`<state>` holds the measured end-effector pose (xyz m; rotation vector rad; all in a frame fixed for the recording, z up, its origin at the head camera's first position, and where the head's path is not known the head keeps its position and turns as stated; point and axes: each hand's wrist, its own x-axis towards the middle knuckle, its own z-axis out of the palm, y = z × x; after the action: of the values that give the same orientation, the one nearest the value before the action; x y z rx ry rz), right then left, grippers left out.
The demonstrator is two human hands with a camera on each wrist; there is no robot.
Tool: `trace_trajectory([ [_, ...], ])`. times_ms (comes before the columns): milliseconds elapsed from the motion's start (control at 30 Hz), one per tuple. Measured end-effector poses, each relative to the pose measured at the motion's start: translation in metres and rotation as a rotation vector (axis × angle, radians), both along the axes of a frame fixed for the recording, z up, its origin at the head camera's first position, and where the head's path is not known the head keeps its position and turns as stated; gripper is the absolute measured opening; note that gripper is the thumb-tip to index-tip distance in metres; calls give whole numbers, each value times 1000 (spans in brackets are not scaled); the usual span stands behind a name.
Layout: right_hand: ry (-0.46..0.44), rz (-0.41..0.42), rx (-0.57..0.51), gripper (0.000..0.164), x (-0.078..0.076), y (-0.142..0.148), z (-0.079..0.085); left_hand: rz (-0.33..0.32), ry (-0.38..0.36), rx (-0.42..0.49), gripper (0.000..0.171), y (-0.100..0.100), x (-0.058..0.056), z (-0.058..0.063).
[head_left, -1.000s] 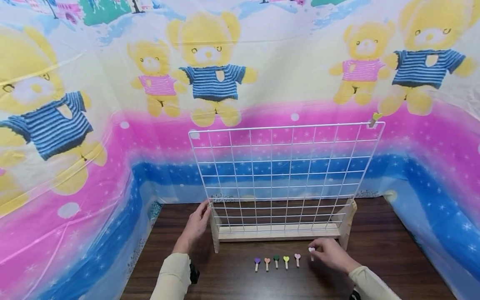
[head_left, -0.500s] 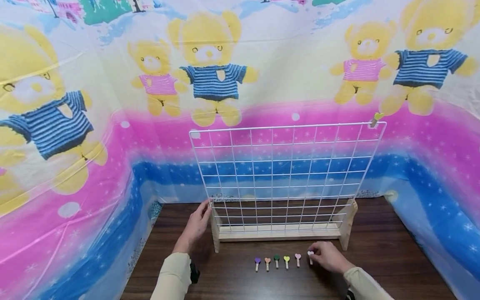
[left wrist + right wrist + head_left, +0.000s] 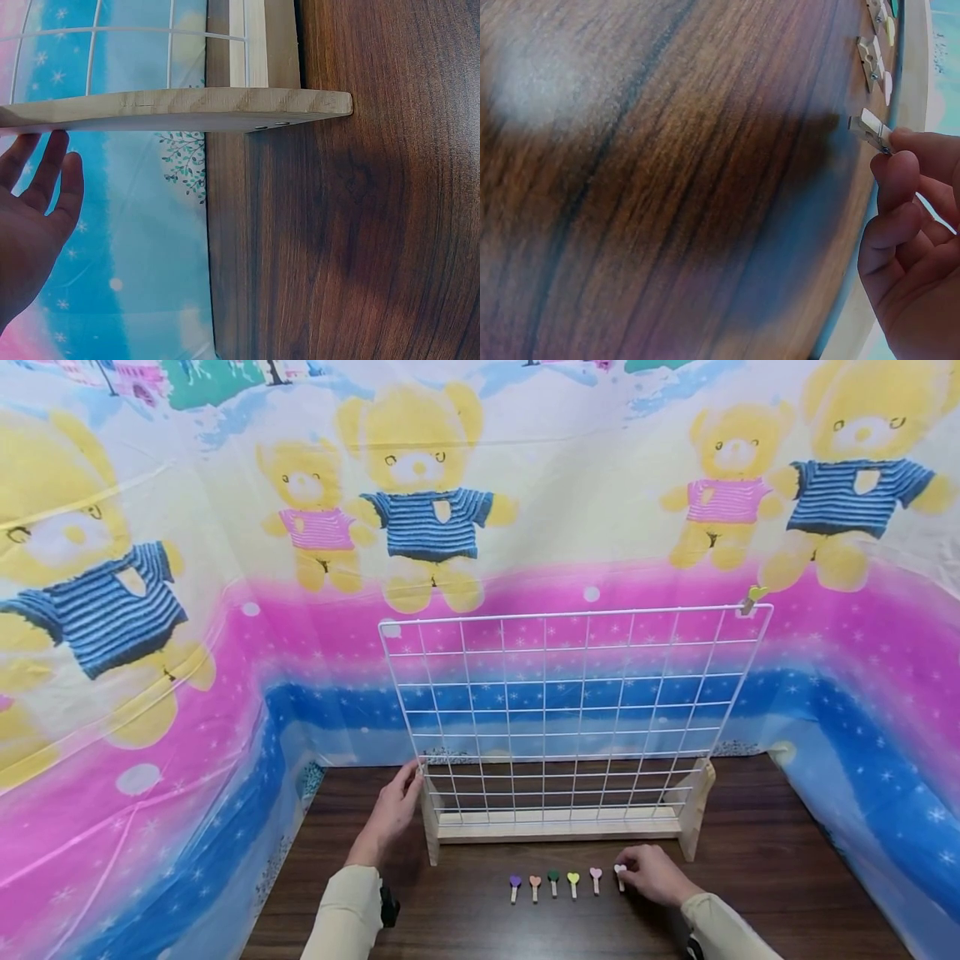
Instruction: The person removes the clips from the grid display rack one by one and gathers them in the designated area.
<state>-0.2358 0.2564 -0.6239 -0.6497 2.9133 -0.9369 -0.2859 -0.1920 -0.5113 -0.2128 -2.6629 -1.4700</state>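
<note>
My right hand (image 3: 657,875) pinches a small wooden clothespin (image 3: 620,878) with a white heart, at the right end of a row of clothespins. In the right wrist view, thumb and finger grip this clothespin (image 3: 871,129) at one end while its other end points out past the fingertips. My left hand (image 3: 396,802) has its fingertips against the outer face of the wooden side leg (image 3: 428,814) of a white wire grid (image 3: 582,702). The left wrist view shows these fingers (image 3: 71,180) loosely straight, their tips at the leg's surface (image 3: 187,120).
Pink (image 3: 596,874), yellow (image 3: 573,880), green (image 3: 553,878), orange (image 3: 535,883) and purple (image 3: 514,884) heart clothespins lie in a row before the stand's base bar (image 3: 558,832). A yellow-heart clothespin (image 3: 750,599) sits at the grid's top right corner. Printed cloth (image 3: 555,527) surrounds the table (image 3: 450,910).
My right hand has shifted slightly left and toward me with the white-heart clothespin, nearer the pink one. The left hand stays at the wooden leg.
</note>
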Motion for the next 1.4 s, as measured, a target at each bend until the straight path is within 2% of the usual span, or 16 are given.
trace_trajectory([
  [433,44,-11,16,4,-3,0,-8,-3,2,-3,38,0,-1,1],
  [933,14,9,22,4,-4,2,-12,-2,-11,-7,38,0,0,0],
  [1400,88,-16,53,4,-3,1,-15,8,4,-5,39,1,-1,1],
])
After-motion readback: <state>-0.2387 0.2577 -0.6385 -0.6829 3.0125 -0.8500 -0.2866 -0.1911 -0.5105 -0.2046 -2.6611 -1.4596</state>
